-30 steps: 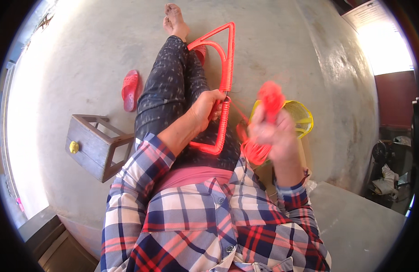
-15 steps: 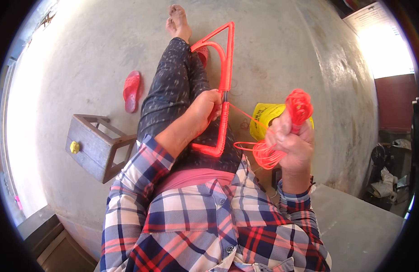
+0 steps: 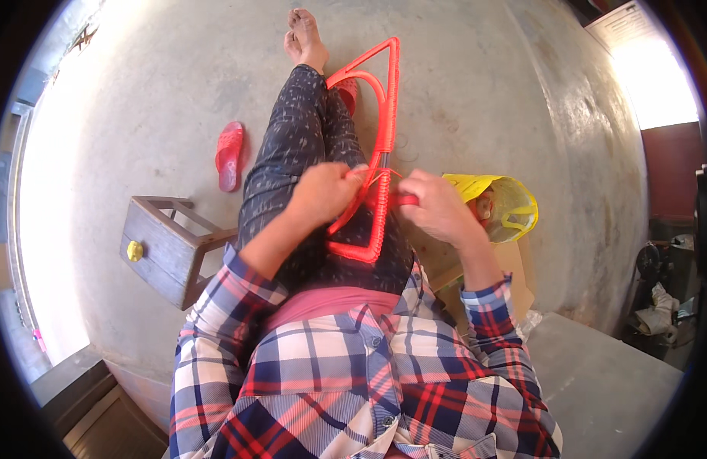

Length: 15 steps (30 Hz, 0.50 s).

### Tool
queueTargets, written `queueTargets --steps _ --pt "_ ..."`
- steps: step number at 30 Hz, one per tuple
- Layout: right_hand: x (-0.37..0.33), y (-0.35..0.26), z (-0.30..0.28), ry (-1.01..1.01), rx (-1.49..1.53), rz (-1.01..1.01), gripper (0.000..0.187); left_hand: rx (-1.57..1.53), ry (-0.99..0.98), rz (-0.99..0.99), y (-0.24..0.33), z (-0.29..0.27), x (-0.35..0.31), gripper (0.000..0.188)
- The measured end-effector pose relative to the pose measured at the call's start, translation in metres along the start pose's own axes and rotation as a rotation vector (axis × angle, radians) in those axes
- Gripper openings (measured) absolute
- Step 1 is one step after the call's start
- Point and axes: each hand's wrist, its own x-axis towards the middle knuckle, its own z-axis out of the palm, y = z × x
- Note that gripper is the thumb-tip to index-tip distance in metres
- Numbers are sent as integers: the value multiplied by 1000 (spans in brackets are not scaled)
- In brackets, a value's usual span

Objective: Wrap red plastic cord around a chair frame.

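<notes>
I'm seeing left hand (image 3: 325, 193) pointing inward at red frame (image 3: 381, 218), can't tell its hold; right hand (image 3: 443, 206), nearly closed, is gripping red cord (image 3: 407, 200).

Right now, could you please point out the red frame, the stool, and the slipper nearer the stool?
Red frame (image 3: 388, 131): head view, on its long wrapped bar.
Stool (image 3: 162, 251): head view, on its flat seat.
Slipper (image 3: 229, 164): head view, on its footbed, just behind the strap.
</notes>
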Motion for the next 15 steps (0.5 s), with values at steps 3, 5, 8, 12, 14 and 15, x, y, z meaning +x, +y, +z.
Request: queueTargets --steps 3,5,8,12,14,15 --pt "12 -8 29 -8 666 247 30 -279 2 51 1 23 -8 36" --pt "15 -8 34 180 905 253 27 -291 142 113 4 18 -8 30" --pt "11 -6 0 389 752 117 28 -266 392 322 33 -15 -13 20" --pt "17 -31 -20 416 594 -153 35 -955 29 278 78 -31 -22 23" --pt "16 -38 -45 557 1008 -61 31 -1181 -106 152 79 -36 -19 24" --pt "7 -36 -61 707 1408 61 29 -1074 -103 131 72 -29 -10 23"
